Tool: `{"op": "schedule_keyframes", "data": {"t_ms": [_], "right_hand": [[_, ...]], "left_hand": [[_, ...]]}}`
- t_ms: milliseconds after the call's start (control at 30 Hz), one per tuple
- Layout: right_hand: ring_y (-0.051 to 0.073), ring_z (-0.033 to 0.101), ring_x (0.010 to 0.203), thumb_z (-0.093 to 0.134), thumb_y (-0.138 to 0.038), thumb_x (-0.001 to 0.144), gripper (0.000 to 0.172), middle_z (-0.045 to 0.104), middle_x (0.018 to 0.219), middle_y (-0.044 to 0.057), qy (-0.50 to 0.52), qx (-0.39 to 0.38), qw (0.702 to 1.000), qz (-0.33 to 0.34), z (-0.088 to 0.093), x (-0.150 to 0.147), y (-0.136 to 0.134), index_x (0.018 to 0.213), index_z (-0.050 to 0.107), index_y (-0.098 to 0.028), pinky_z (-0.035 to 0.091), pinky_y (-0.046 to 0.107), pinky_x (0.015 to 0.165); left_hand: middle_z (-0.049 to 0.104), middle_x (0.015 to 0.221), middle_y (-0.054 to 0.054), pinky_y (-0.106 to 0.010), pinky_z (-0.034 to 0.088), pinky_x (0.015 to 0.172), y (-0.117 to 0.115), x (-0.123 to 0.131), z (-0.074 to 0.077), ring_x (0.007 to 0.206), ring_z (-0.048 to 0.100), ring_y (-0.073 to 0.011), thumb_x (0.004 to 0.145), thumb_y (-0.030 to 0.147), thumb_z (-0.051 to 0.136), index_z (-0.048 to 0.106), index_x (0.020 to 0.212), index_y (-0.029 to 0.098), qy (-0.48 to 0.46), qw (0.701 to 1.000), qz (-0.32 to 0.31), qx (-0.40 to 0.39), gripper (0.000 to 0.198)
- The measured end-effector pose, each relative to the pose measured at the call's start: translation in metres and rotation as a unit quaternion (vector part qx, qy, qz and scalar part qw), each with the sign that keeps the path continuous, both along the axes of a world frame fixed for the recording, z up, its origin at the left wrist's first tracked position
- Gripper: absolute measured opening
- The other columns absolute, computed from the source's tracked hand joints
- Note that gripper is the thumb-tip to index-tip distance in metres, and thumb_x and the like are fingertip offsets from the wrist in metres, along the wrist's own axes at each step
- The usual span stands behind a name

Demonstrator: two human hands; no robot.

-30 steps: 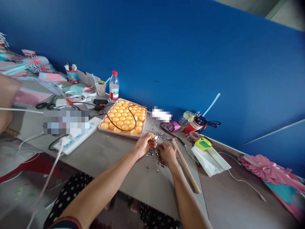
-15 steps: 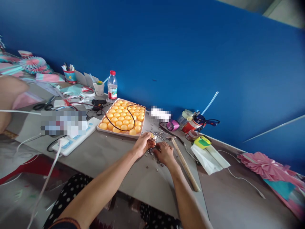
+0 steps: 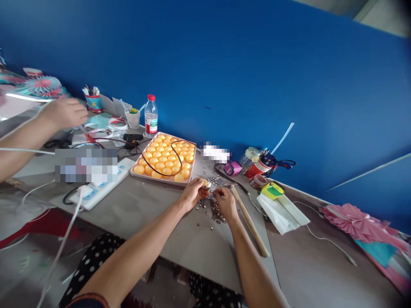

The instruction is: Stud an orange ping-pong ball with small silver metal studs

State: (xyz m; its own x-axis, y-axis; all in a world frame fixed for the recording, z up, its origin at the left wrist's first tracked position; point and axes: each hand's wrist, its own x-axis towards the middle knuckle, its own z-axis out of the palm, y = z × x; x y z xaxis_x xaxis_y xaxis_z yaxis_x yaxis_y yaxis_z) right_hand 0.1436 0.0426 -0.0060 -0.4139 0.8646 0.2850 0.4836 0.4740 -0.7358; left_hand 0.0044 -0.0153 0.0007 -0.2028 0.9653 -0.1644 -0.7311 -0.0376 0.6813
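The person's right hand (image 3: 225,202), down among the small metal pieces (image 3: 215,208) 0.5 s ago, is now shifted toward 1 o'clock, its fingertips drawn together, and more pieces show beneath it. At 10 o'clock from it, a co-worker's hand (image 3: 66,114) and forearm (image 3: 27,136) now stretch over the tabletop (image 3: 138,201), replacing a blurred limb. A pale sheet (image 3: 21,109) with a bright edge newly shows beyond that forearm.

Both arms (image 3: 138,248) forward, bent fingers (image 3: 221,193) close together

Place: likely craft workshop | worktable (image 3: 154,205) | hammer (image 3: 249,220) | glue gun (image 3: 132,137) | loose metal bits (image 3: 216,210) | pleated paper decorations (image 3: 349,220)
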Motion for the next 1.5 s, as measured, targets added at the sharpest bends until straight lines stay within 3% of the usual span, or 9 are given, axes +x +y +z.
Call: {"op": "schedule_keyframes", "data": {"t_ms": [233,500,800,1167,1500], "right_hand": [[0.014,0.048,0.061,0.056,-0.031,0.07,0.013,0.054,0.063,-0.002,0.147,-0.084,0.986,-0.01,0.0017,-0.002,-0.0016,0.071,0.058,-0.018,0.039,0.026,0.062],[0.012,0.046,0.058,0.06,-0.036,0.071,0.018,0.057,0.064,-0.001,0.239,-0.177,0.954,0.035,0.0051,-0.0022,-0.0029,0.074,0.057,-0.019,0.038,0.025,0.058],[0.011,0.047,0.061,0.061,-0.037,0.071,0.019,0.053,0.065,-0.003,0.248,-0.218,0.942,0.065,-0.0004,-0.0038,-0.0045,0.075,0.056,-0.019,0.039,0.025,0.062],[0.008,0.036,0.048,0.062,-0.036,0.069,0.019,0.044,0.053,-0.007,0.262,-0.244,0.931,0.077,0.003,-0.0065,-0.0079,0.071,0.054,-0.019,0.029,0.022,0.048],[0.006,0.032,0.044,0.064,-0.034,0.069,0.019,0.04,0.047,-0.009,0.302,-0.276,0.908,0.089,0.0042,-0.0068,-0.009,0.073,0.053,-0.019,0.025,0.021,0.046]], "left_hand": [[0.056,0.063,0.001,-0.021,0.044,0.045,-0.0007,0.0005,0.0019,0.048,0.058,-0.011,0.074,0.03,0.064,0.05,0.075,0.015,-0.005,1.0,-0.002,0.014,0.02],[0.056,0.063,0.001,-0.02,0.044,0.046,-0.0014,0.0016,0.0018,0.049,0.057,-0.0106,0.073,0.032,0.066,0.05,0.075,0.016,0.008,1.0,-0.001,0.013,0.023],[0.058,0.065,0.001,-0.02,0.045,0.047,-0.0005,0.0016,-0.0002,0.049,0.058,-0.0104,0.075,0.03,0.064,0.051,0.078,0.015,0.009,1.0,-0.001,0.017,0.02],[0.057,0.064,0.002,-0.02,0.044,0.047,-0.0014,0.0022,0.0013,0.049,0.058,-0.0097,0.073,0.032,0.065,0.052,0.077,0.015,0.021,1.0,-0.002,0.012,0.021],[0.056,0.064,0.002,-0.019,0.043,0.048,-0.002,0.0023,0.0025,0.049,0.057,-0.0094,0.073,0.032,0.064,0.05,0.075,0.016,0.033,0.999,-0.004,0.005,0.021]]}}
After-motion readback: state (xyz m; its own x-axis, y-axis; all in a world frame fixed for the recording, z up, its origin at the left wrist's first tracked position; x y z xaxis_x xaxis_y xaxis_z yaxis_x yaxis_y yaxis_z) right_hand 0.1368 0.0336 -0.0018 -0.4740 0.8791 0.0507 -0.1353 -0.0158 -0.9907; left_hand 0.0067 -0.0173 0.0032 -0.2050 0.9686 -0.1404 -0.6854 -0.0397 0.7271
